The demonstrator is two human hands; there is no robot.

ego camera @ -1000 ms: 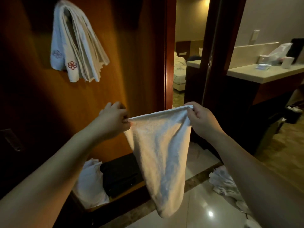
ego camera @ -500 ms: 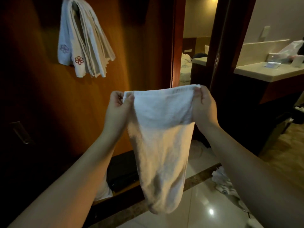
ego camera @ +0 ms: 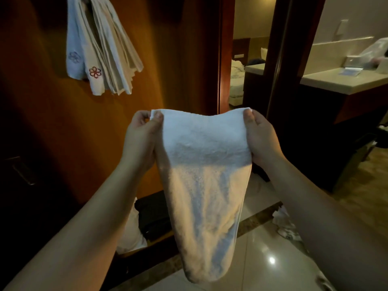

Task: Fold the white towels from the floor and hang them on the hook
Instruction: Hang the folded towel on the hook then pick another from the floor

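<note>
A white towel (ego camera: 201, 185) hangs in front of me, its top edge folded over towards me into a flap. My left hand (ego camera: 140, 139) pinches the towel's upper left corner. My right hand (ego camera: 260, 137) pinches the upper right corner, thumb on the near side. Up on the wooden wall at the left, several folded towels (ego camera: 100, 47) with flower embroidery hang in a bunch; the hook itself is hidden by them. More white towels (ego camera: 283, 225) lie crumpled on the tiled floor at the right.
A white bundle (ego camera: 132, 238) and a dark bag (ego camera: 153, 215) sit low in the wall recess at the left. A doorway (ego camera: 247, 59) opens ahead to a bedroom. A dark vanity with a pale counter (ego camera: 344, 85) stands at the right.
Both hands lifted the towel's top edge higher and turned it over towards me, making a folded flap. The view moved closer to the wall.
</note>
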